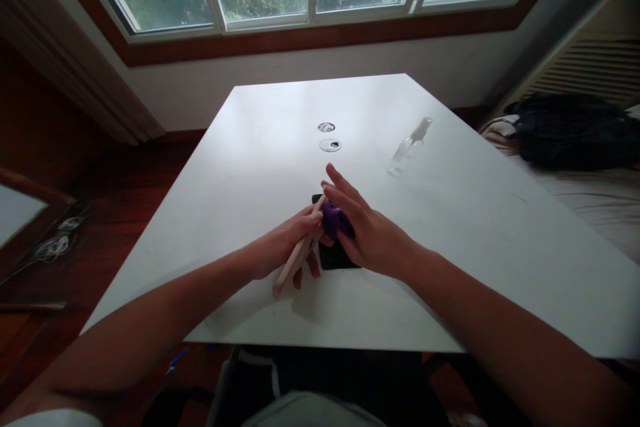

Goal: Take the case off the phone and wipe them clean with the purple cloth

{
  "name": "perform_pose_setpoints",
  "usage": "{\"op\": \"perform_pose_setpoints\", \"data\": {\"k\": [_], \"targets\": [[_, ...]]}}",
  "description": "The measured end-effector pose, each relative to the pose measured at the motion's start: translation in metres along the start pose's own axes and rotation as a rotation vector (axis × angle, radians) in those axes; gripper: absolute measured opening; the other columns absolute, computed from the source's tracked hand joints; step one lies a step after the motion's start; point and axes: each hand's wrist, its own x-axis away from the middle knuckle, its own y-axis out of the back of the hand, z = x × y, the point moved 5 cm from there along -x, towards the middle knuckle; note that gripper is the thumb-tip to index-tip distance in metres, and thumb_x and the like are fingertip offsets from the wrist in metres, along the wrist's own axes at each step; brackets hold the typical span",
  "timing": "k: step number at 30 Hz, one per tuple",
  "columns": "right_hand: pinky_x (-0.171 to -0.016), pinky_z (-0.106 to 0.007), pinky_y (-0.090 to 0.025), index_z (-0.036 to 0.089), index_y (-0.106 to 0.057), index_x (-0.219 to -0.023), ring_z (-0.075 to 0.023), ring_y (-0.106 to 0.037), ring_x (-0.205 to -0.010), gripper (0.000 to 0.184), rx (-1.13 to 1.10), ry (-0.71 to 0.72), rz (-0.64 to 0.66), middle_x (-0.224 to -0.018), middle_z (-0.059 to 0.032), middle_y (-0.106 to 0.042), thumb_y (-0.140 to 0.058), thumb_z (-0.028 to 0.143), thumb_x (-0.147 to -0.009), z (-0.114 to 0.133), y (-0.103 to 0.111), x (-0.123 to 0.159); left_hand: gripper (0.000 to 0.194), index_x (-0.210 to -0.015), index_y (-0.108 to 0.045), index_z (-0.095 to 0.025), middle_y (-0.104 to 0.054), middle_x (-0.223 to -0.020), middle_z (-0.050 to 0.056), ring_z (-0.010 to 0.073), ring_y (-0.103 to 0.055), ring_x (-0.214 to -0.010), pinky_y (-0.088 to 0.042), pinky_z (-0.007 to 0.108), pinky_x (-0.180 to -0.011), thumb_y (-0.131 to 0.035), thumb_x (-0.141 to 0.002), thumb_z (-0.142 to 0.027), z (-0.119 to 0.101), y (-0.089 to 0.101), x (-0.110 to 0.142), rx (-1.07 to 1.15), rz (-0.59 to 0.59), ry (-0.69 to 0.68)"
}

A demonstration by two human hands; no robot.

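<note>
My left hand (280, 243) grips a thin, pale beige phone case (294, 265), held tilted and nearly edge-on above the front middle of the table. My right hand (377, 237) presses a crumpled purple cloth (335, 220) against the case's right-hand face, its index and middle fingers stretched past the upper end. How much of the cloth the fingers cover is hidden. Beneath both hands a black phone (340, 259) lies flat on the white table (240, 180), partly covered from view.
A clear spray bottle (407, 150) lies tilted in view on the table's right. Two round inserts, one silvery disc (327, 127) and one cable-hole cover (330, 145), sit beyond my hands. A dark bundle of fabric (575, 130) rests on a bed at right; cables (57, 240) lie at left.
</note>
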Motion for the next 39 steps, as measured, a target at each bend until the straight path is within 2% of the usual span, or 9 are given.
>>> {"op": "perform_pose_setpoints", "data": {"k": [6,10,12,15,19,26,30,35,39], "targets": [[-0.116,-0.054,-0.041,0.041,-0.024,-0.155,-0.0291,-0.041,-0.145,0.082,-0.408,-0.255,-0.286,-0.167,-0.0031,-0.022,-0.061,0.014,-0.086,-0.017,0.003,-0.001,0.063,-0.153,-0.030,-0.037,-0.061,-0.116,0.013,0.0165,-0.069,-0.057,-0.051,0.022,-0.033,-0.049,-0.097,-0.056,-0.009,-0.001,0.005,-0.027,-0.012,-0.104],[-0.106,-0.054,-0.052,0.036,-0.030,-0.151,-0.0301,-0.051,-0.138,0.077,-0.689,-0.502,-0.359,-0.160,-0.0088,-0.039,-0.066,0.023,-0.084,-0.030,-0.003,-0.001,0.059,-0.152,-0.030,-0.039,-0.062,-0.115,0.011,0.0169,-0.070,-0.060,-0.053,0.022,-0.036,-0.046,-0.098,-0.055,-0.013,0.000,0.005,0.102,0.047,-0.153],[-0.101,-0.054,-0.056,0.035,-0.029,-0.151,-0.0312,-0.051,-0.137,0.078,-0.729,-0.547,-0.376,-0.158,-0.0097,-0.042,-0.067,0.025,-0.083,-0.032,-0.004,0.000,0.059,-0.150,-0.031,-0.035,-0.064,-0.111,0.010,0.0187,-0.070,-0.063,-0.056,0.025,-0.039,-0.042,-0.097,-0.059,-0.012,0.002,0.003,0.198,0.083,-0.153],[-0.107,-0.053,-0.051,0.036,-0.030,-0.151,-0.0307,-0.049,-0.139,0.079,-0.621,-0.462,-0.413,-0.159,-0.0080,-0.041,-0.069,0.024,-0.084,-0.025,0.001,0.000,0.063,-0.149,-0.031,-0.031,-0.065,-0.108,0.011,0.0216,-0.071,-0.066,-0.057,0.028,-0.039,-0.041,-0.096,-0.063,-0.009,0.006,0.000,0.259,0.084,-0.139],[-0.116,-0.055,-0.041,0.041,-0.023,-0.155,-0.0313,-0.043,-0.144,0.079,-0.340,-0.277,-0.395,-0.165,-0.0030,-0.028,-0.063,0.023,-0.089,-0.006,0.003,-0.001,0.062,-0.145,-0.035,-0.029,-0.067,-0.101,0.010,0.0224,-0.071,-0.065,-0.057,0.029,-0.039,-0.042,-0.095,-0.064,-0.009,0.004,0.000,0.256,0.087,-0.127],[-0.119,-0.056,-0.038,0.048,-0.012,-0.158,-0.0306,-0.020,-0.154,0.089,-0.073,-0.033,-0.182,-0.169,0.0065,-0.011,-0.055,0.009,-0.089,0.010,-0.001,-0.001,0.061,-0.141,-0.043,-0.023,-0.066,-0.087,0.007,0.0220,-0.070,-0.063,-0.056,0.027,-0.039,-0.037,-0.097,-0.065,-0.010,0.000,0.004,0.214,0.079,-0.094],[-0.115,-0.054,-0.044,0.051,-0.013,-0.157,-0.0295,-0.014,-0.155,0.096,-0.003,0.096,-0.070,-0.169,0.0084,-0.011,-0.052,0.001,-0.086,0.022,-0.001,-0.003,0.063,-0.151,-0.033,-0.028,-0.066,-0.097,0.008,0.0189,-0.069,-0.063,-0.053,0.022,-0.039,-0.040,-0.098,-0.062,-0.009,-0.001,0.004,0.109,0.038,-0.157],[-0.121,-0.057,-0.034,0.043,-0.028,-0.156,-0.0310,-0.026,-0.152,0.083,-0.164,0.045,-0.227,-0.166,0.0021,-0.025,-0.054,0.004,-0.087,0.025,0.002,-0.003,0.073,-0.159,-0.021,-0.037,-0.061,-0.118,0.009,0.0123,-0.066,-0.070,-0.055,0.020,-0.052,-0.057,-0.097,-0.048,-0.007,0.000,0.009,-0.150,-0.043,-0.384],[-0.118,-0.055,-0.041,0.044,-0.037,-0.149,-0.0305,-0.042,-0.145,0.072,-0.494,-0.114,-0.395,-0.163,0.0012,-0.032,-0.059,0.010,-0.090,0.018,0.004,-0.002,0.080,-0.160,-0.016,-0.040,-0.060,-0.124,0.009,0.0103,-0.062,-0.072,-0.052,0.019,-0.056,-0.062,-0.095,-0.044,-0.008,0.002,0.015,-0.265,-0.029,-0.464]]}}
